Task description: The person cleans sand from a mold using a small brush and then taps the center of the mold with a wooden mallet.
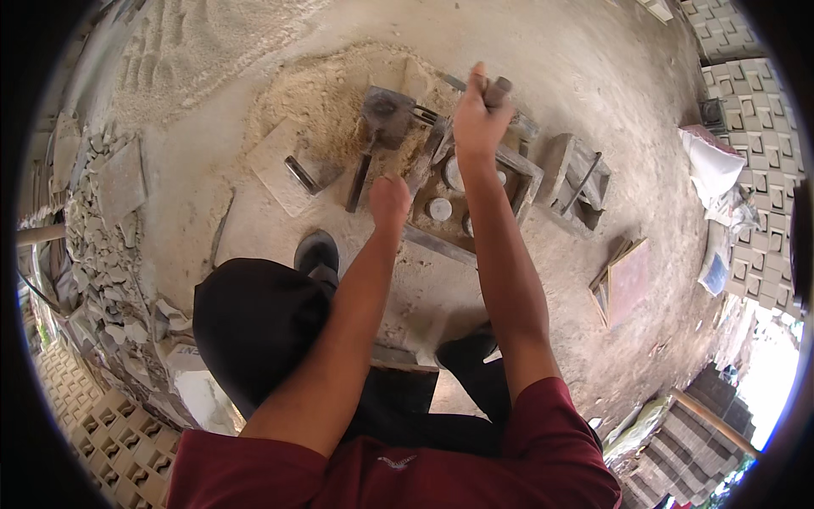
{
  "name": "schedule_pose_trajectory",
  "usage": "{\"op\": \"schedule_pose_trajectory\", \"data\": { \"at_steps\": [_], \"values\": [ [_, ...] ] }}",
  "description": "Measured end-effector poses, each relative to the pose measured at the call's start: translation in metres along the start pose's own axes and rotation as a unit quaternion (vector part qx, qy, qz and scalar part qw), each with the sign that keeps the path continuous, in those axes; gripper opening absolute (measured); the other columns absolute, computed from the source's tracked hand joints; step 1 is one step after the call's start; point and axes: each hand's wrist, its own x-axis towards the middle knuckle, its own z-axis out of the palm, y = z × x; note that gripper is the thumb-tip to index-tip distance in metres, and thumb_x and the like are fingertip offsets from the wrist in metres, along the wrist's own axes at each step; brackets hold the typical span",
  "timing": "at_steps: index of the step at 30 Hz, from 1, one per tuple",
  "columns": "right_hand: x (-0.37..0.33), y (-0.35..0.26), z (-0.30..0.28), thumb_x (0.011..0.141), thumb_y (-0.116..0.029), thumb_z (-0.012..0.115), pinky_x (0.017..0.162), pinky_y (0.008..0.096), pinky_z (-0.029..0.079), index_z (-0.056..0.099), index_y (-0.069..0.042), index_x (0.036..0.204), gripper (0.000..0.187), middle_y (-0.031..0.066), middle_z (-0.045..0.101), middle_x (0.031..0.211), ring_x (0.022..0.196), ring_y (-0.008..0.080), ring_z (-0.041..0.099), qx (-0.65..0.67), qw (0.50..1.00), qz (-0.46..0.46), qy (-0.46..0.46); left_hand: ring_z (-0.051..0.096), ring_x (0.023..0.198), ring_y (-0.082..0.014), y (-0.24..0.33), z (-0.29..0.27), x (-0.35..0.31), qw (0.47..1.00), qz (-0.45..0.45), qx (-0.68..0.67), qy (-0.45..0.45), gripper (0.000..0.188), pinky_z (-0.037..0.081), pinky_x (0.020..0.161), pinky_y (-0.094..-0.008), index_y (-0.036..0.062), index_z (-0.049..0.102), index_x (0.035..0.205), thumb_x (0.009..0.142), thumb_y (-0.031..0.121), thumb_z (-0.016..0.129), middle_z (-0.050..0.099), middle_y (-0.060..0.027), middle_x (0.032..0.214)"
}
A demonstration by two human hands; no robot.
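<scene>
In the middle, a rectangular mould frame lies on the floor with several pale round cores, one of them a round grey-white core. My right hand is closed around a dark round handle above the far side of the frame. My left hand is a fist beside the frame's left edge; what it holds is hidden. A dusty bar slants between the hands, and I cannot tell which hand it belongs to. A dark square metal plate with a rod lies just beyond.
Loose sandy material is heaped beyond the hands. On the left are a pale board with a metal piece and broken rubble. A second mould frame, leaning boards and white sacks stand right.
</scene>
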Motion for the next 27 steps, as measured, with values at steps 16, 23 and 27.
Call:
{"op": "schedule_pose_trajectory", "data": {
  "at_steps": [16,23,27],
  "values": [
    [-0.066,-0.021,-0.01,0.096,-0.02,0.057,0.045,0.0284,0.02,0.036,-0.009,0.058,0.045,-0.0068,0.032,0.055,0.053,0.0042,0.027,-0.005,1.0,0.012,-0.024,0.059,0.096,-0.048,0.004,0.002,-0.002,0.999,-0.022,-0.044,0.002,0.051,0.045,0.086,-0.0514,-0.0116,0.064,0.092,0.094,0.031,0.036,0.063,-0.0325,0.099],
    [-0.1,-0.018,-0.014,0.096,-0.017,0.057,0.046,0.0271,0.021,0.035,-0.007,0.058,0.046,-0.0057,0.032,0.054,0.053,0.0048,0.026,-0.001,0.997,0.062,-0.051,0.06,0.098,-0.0467,-0.001,-0.004,0.002,0.997,-0.039,-0.06,-0.009,0.051,0.046,0.086,-0.0512,-0.0111,0.065,0.093,0.094,0.032,0.038,0.063,-0.0323,0.1],
    [-0.102,-0.025,-0.039,0.096,-0.017,0.059,0.046,0.0269,0.023,0.037,-0.006,0.057,0.045,-0.0056,0.034,0.054,0.054,0.0041,0.028,0.048,0.992,0.098,-0.065,0.06,0.097,-0.0464,0.015,-0.004,-0.012,0.995,-0.069,-0.073,-0.008,0.05,0.047,0.085,-0.0504,-0.0095,0.066,0.092,0.093,0.032,0.038,0.063,-0.032,0.099]
  ]
}}
